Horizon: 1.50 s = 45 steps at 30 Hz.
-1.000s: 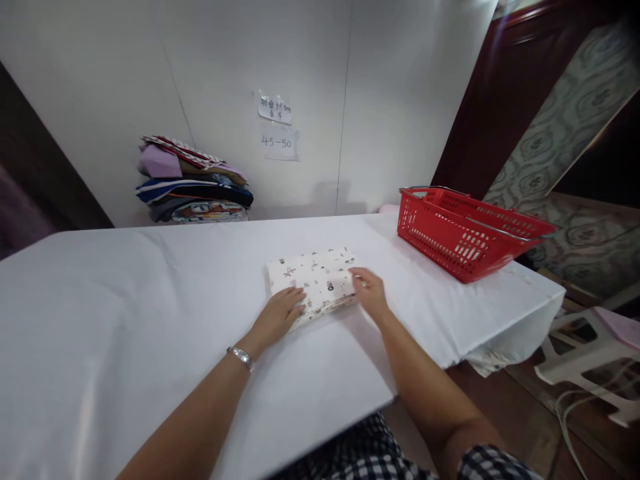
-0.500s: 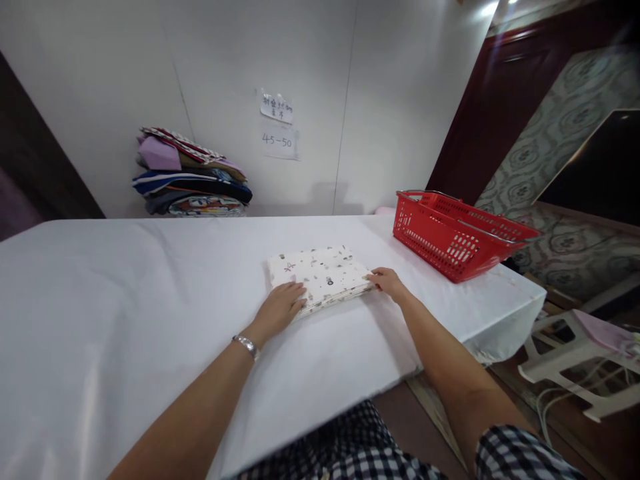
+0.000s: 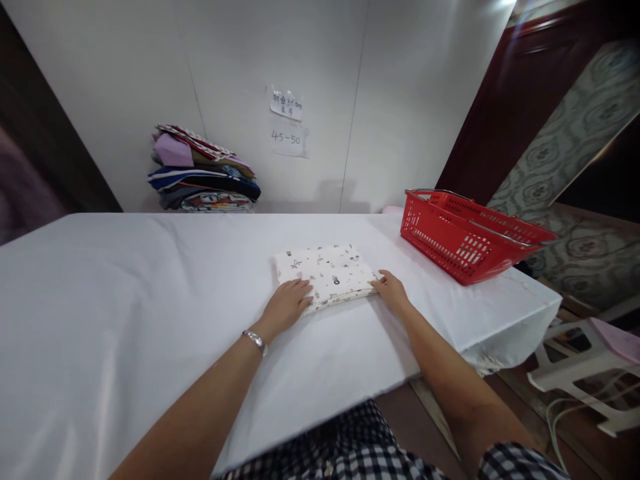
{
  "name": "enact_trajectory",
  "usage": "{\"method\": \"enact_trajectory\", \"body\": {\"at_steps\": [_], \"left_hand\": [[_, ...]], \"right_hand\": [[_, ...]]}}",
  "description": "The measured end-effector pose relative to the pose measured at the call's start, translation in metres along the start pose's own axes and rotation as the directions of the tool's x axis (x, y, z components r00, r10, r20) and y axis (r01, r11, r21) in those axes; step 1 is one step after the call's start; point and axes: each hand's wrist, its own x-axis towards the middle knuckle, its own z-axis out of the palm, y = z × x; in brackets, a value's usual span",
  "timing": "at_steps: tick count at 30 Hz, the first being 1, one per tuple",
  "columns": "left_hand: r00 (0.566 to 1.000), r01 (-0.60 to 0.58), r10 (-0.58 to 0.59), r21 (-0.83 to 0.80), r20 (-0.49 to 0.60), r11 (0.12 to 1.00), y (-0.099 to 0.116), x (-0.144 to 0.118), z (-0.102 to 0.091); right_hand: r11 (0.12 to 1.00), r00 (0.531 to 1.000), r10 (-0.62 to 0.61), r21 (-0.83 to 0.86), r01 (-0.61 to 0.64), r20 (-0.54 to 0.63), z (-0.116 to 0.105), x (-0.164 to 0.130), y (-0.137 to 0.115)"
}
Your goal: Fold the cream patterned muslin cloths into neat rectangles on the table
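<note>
A folded white cloth [image 3: 333, 272] printed with small motifs, among them a reddish starfish, lies in a flat rectangle on the white-covered table [image 3: 200, 293]. Its layered folds show along the near edge. My left hand [image 3: 287, 305], with a silver bracelet at the wrist, rests flat over the near left corner, fingers stretched out. At the right end, my right hand [image 3: 391, 291] touches the near corner, its thumb and forefinger a little apart. Part of the left edge is hidden under my left hand.
A red plastic basket [image 3: 467, 240] with metal handles stands at the table's right end. Against the back wall is a stack of folded fabrics [image 3: 205, 177]. Handwritten paper signs [image 3: 287, 137] hang on the wall. A white stool [image 3: 575, 360] stands beyond the right edge.
The view has shifted slightly, so everything sits a bit further right. My right fingers have slid off the cloth's top to its right edge; the left hand stays on the near left corner.
</note>
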Motion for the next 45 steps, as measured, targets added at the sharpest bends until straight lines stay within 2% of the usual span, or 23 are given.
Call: {"method": "enact_trajectory", "body": {"at_steps": [3,5,6,8,11,13,15,19,23,27,31,33,37,45], "left_hand": [[1.0,-0.013,0.013,0.008,-0.006,1.0,0.0,0.0,0.0],[1.0,-0.019,0.019,0.012,-0.015,1.0,0.0,0.0,0.001],[1.0,-0.018,0.018,0.011,-0.018,1.0,-0.001,0.0,0.001],[1.0,-0.016,0.016,0.006,-0.019,1.0,0.0,0.0,0.001],[1.0,-0.012,0.012,0.005,-0.014,1.0,0.0,-0.001,0.001],[1.0,-0.008,0.008,0.011,-0.006,1.0,0.001,-0.001,0.0],[1.0,-0.006,0.006,0.019,0.005,1.0,0.001,0.0,0.0],[0.999,-0.03,0.031,0.031,-0.022,0.999,0.003,-0.002,-0.002],[0.995,-0.049,0.052,0.042,-0.083,0.998,0.015,-0.004,-0.005],[0.995,-0.064,0.067,0.04,-0.072,0.997,0.029,-0.006,-0.006],[0.997,-0.05,0.052,0.04,-0.051,0.998,0.032,-0.005,-0.004],[0.998,-0.052,0.055,0.051,-0.044,0.997,0.031,-0.005,-0.003],[0.998,-0.06,0.061,0.081,-0.017,0.995,0.03,-0.005,-0.003],[0.996,-0.08,0.083,0.083,-0.032,0.993,0.029,-0.005,-0.002]], "right_hand": [[0.996,0.996,-0.083,-0.022,0.083,-0.011,0.002,-0.001,0.005],[0.976,0.976,-0.209,-0.079,0.205,-0.053,0.003,-0.002,0.003],[0.952,0.952,-0.295,-0.114,0.286,-0.08,0.003,-0.004,0.001],[0.874,0.875,-0.475,-0.168,0.457,-0.094,0.005,-0.007,-0.007],[0.753,0.77,-0.634,-0.172,0.635,0.07,0.009,-0.017,-0.016],[0.724,0.741,-0.644,-0.16,0.671,0.189,0.012,-0.022,-0.018],[0.727,0.739,-0.63,-0.155,0.669,0.238,0.014,-0.026,-0.015],[0.721,0.732,-0.638,-0.148,0.677,0.239,0.014,-0.028,-0.009],[0.708,0.721,-0.657,-0.146,0.691,0.222,0.013,-0.029,-0.009],[0.714,0.716,-0.684,-0.076,0.696,0.143,0.015,-0.03,-0.007],[0.752,0.753,-0.657,0.042,0.658,-0.029,0.019,-0.029,-0.001],[0.77,0.771,-0.634,0.044,0.636,-0.06,0.02,-0.028,0.0],[0.768,0.769,-0.638,-0.044,0.639,0.041,0.015,-0.025,-0.006],[0.656,0.684,-0.643,-0.213,0.724,0.345,-0.007,-0.013,-0.029]]}}
